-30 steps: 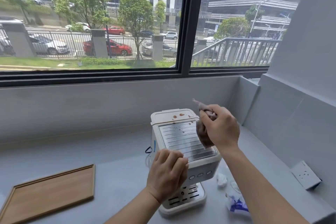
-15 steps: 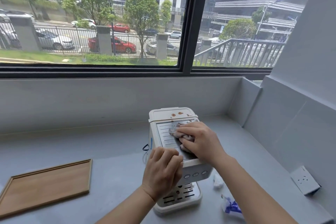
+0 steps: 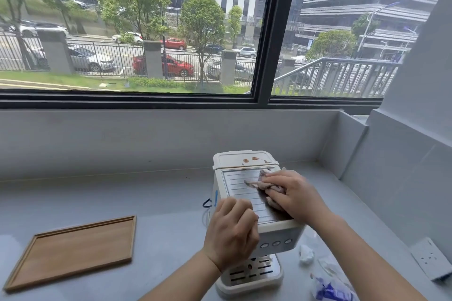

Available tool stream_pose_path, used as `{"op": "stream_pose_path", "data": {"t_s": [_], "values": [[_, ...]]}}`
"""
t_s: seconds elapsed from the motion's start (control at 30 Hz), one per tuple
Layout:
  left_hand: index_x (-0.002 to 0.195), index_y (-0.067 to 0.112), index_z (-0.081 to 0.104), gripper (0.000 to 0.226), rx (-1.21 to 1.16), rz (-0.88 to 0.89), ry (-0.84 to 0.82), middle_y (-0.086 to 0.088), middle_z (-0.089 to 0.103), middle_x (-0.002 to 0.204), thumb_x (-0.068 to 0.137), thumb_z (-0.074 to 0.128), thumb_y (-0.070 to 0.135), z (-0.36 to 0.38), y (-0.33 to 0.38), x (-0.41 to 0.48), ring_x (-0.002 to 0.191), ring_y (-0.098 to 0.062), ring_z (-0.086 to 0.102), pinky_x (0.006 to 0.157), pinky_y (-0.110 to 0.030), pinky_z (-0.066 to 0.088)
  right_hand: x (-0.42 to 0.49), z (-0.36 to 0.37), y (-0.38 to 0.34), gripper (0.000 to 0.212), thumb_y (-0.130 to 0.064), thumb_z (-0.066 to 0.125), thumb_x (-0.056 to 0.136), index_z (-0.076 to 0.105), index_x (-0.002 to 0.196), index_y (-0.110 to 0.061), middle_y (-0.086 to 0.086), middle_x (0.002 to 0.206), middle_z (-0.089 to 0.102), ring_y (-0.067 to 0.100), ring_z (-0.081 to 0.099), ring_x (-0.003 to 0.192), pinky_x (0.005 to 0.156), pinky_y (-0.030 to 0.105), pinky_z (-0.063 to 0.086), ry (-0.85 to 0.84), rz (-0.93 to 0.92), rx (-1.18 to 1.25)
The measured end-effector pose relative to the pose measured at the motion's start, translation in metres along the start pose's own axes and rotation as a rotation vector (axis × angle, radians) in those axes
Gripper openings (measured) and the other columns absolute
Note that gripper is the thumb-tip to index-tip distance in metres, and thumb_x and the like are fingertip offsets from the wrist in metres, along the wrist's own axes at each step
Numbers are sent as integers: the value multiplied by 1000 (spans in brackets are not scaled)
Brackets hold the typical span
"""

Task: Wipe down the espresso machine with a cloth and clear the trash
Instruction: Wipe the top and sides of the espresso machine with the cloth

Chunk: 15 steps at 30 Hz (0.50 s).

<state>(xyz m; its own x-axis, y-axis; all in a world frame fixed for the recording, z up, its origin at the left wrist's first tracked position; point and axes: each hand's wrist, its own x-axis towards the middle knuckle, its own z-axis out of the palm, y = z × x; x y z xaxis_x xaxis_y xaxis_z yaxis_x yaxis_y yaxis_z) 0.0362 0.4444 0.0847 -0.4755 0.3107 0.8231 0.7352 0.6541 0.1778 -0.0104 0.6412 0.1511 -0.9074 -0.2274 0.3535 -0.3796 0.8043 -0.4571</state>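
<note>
A white espresso machine (image 3: 276,234) stands on the grey counter, its ribbed metal top facing up. Brown stains (image 3: 250,159) mark the white lid at its back. My right hand (image 3: 294,194) presses a greyish cloth (image 3: 263,182) flat on the right part of the ribbed top. My left hand (image 3: 232,230) grips the machine's front left corner and holds it still. To the machine's right lie a crumpled white tissue (image 3: 305,254) and a blue and white wrapper (image 3: 330,288); my right forearm hides part of them.
A wooden tray (image 3: 73,249) lies flat on the counter (image 3: 146,203) at the left. A white socket block (image 3: 431,260) sits at the right by the wall. A low grey wall and a window close off the back.
My right hand came down from above the machine with the cloth, pressed it on the ribbed top, then slid it toward the right. My left hand kept its hold.
</note>
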Motion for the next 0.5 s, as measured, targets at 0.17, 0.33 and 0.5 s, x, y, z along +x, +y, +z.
{"op": "stream_pose_path", "data": {"t_s": [0.17, 0.33, 0.5], "values": [[80, 6, 58, 11, -50, 12, -4, -12, 61, 99, 89, 52, 7, 1, -3, -6, 97, -34, 57, 88, -42, 47, -2, 24, -20, 23, -36, 65, 85, 72, 106, -41, -21, 116, 67, 6, 56, 111, 89, 24, 46, 44, 19, -94], [95, 7, 65, 15, -10, 22, -62, -11, 63, 104, 85, 55, 10, -4, -2, -3, 105, -33, 58, 94, -41, 47, 16, 14, -5, 20, -35, 59, 89, 72, 104, -30, -11, 117, 67, 18, 58, 112, 88, 32, 49, 78, 163, -163], [99, 7, 69, 20, -3, 30, -27, -12, 67, 111, 86, 55, 10, -4, -2, -2, 111, -32, 60, 97, -43, 48, 16, 26, -21, 22, -36, 58, 88, 72, 105, -34, -15, 117, 68, 15, 56, 113, 91, 30, 47, 32, 80, -167]]}}
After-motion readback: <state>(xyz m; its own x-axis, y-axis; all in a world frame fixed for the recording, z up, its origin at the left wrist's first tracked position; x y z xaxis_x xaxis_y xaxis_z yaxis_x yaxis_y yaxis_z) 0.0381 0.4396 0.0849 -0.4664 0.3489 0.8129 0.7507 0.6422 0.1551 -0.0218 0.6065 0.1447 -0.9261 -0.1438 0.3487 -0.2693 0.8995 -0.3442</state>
